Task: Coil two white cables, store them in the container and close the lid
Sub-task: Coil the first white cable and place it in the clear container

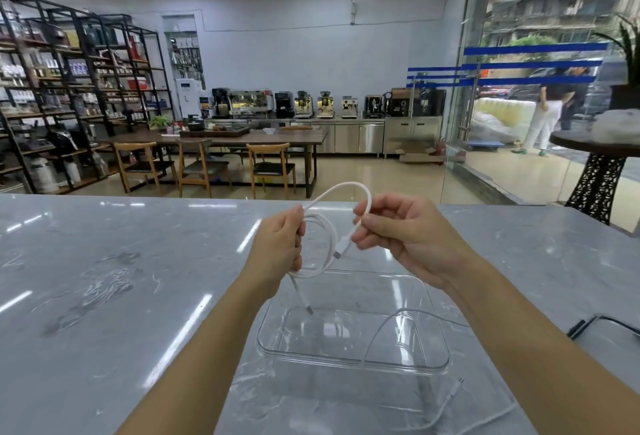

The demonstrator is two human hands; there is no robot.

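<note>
A white cable (329, 237) hangs in loose loops above the marble counter, held between both hands. My left hand (280, 247) pinches the gathered loops, and one plug end dangles below it toward the container. My right hand (398, 237) grips the other end near its connector, with an arc of cable rising over both hands. Below stands a clear plastic container (349, 356), open, with nothing inside. A second, thinner white cable (381, 334) lies uncoiled over the container's right side and trails off to the counter's near edge. I cannot make out the lid.
A black cable (602, 322) lies on the counter (121, 279) at the right. Beyond the counter are a wooden table with chairs (207, 157), shelving on the left and a glass wall on the right.
</note>
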